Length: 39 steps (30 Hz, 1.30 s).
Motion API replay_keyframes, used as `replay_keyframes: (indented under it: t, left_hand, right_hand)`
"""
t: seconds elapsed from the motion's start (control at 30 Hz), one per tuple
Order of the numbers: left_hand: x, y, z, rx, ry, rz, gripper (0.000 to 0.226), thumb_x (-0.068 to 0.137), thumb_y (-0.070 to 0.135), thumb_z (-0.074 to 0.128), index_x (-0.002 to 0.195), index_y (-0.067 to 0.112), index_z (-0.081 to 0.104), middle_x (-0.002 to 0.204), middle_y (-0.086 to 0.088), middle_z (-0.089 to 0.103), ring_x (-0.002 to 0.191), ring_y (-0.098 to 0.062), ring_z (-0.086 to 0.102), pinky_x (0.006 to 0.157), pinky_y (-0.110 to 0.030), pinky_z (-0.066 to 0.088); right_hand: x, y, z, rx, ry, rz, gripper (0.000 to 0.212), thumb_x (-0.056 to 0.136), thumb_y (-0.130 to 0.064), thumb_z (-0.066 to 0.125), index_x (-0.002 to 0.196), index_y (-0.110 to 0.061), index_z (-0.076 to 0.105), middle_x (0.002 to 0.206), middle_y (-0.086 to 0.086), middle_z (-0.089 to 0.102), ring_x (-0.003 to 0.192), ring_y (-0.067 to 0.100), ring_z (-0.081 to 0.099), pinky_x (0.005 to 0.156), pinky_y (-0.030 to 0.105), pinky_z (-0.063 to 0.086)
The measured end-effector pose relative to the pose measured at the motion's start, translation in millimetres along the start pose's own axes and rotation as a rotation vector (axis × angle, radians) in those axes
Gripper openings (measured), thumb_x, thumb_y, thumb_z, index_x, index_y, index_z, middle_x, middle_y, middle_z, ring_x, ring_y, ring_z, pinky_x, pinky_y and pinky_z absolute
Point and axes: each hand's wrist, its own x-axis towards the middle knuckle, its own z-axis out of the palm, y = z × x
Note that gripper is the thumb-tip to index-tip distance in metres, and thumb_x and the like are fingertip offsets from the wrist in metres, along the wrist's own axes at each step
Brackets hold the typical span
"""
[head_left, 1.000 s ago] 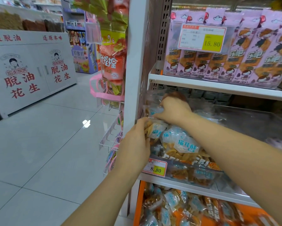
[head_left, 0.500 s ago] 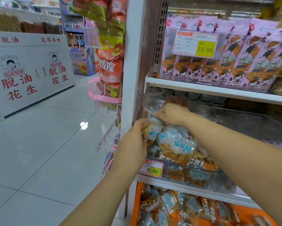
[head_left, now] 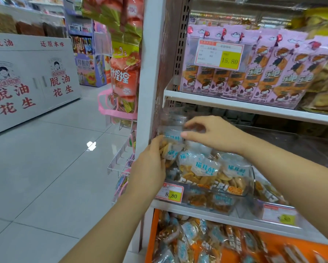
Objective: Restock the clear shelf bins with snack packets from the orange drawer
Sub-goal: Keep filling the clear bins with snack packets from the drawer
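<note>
Right fingertips point(head_left: 194, 122) and thumb are clamped on the top packet point(head_left: 171, 136), pinching its clear upper edge at the left end of the bin point(head_left: 249, 184). The right hand point(head_left: 214, 134) arches over the pile point(head_left: 205, 168). Left fingers point(head_left: 158, 147) lie together, flat against the pile's left flank, steadying it. The left hand point(head_left: 150, 166) hides its thumb, so I can't call a grip there.

This looks like the placing step: one packet going on top of a heaped bin. The next move, I'd say, calls for a gentle release so nothing slides off. After that it's a reach down to the orange drawer point(head_left: 284, 242) under the shelf.

The count: two hands, one packet pinched, and five or so blue labels showing on the pile. There's one drawer with many packets in it, too jumbled to number, and three price tags point(head_left: 171, 193).
</note>
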Motion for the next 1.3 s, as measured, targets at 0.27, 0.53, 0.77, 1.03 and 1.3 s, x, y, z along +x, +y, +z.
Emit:
replay_keyframes:
  t: [0.27,0.53,0.77,1.03,1.3]
  left_hand:
    - [-4,3,1,-0.066,0.016,-0.012,0.059,0.089,-0.006,0.046,0.140,0.022,0.037,0.125,0.004,0.059,0.105,-0.015,0.058,0.084,-0.028,0.046]
    - [3,1,10,-0.178,-0.029,-0.025,0.057,0.093,-0.002,0.044,0.142,0.022,0.029,0.128,0.007,0.056,0.109,-0.013,0.056,0.090,-0.031,0.046]
    - [22,5,29,-0.189,-0.031,-0.117,0.089,0.090,-0.008,0.047,0.152,0.029,-0.006,0.147,-0.008,0.035,0.131,-0.025,0.041,0.108,-0.045,0.038]
    - [26,17,32,-0.064,0.143,0.106,0.065,0.084,-0.011,0.050,0.142,0.009,0.029,0.146,-0.015,0.026,0.116,-0.035,0.049,0.095,-0.040,0.041]
    - [12,14,19,0.547,-0.003,0.135,0.039,0.079,-0.002,0.064,0.116,0.007,0.054,0.158,-0.021,0.007,0.138,-0.035,0.035,0.083,-0.032,0.052]
  right_hand:
    - [-41,2,15,-0.534,-0.235,-0.090,0.079,0.078,-0.066,0.057,0.143,-0.025,0.036,0.130,-0.003,0.045,0.118,0.018,0.035,0.103,0.035,0.032]
    - [-50,0,3,-0.709,-0.202,-0.010,0.076,0.079,-0.075,0.041,0.138,-0.026,0.044,0.119,-0.001,0.059,0.120,0.021,0.037,0.115,0.045,0.009]
    - [-46,5,15,-0.725,-0.143,0.113,0.065,0.084,-0.067,0.046,0.129,-0.021,0.053,0.128,0.001,0.051,0.124,0.022,0.037,0.116,0.046,0.013]
    - [-38,-2,21,-0.472,-0.047,-0.101,0.078,0.083,-0.043,0.062,0.148,-0.031,0.020,0.153,-0.001,0.019,0.138,0.020,0.019,0.112,0.037,0.018]
    - [-4,4,35,-0.380,-0.221,-0.046,0.059,0.087,-0.054,0.053,0.141,-0.032,0.041,0.151,-0.001,0.033,0.136,0.022,0.032,0.112,0.044,0.026]
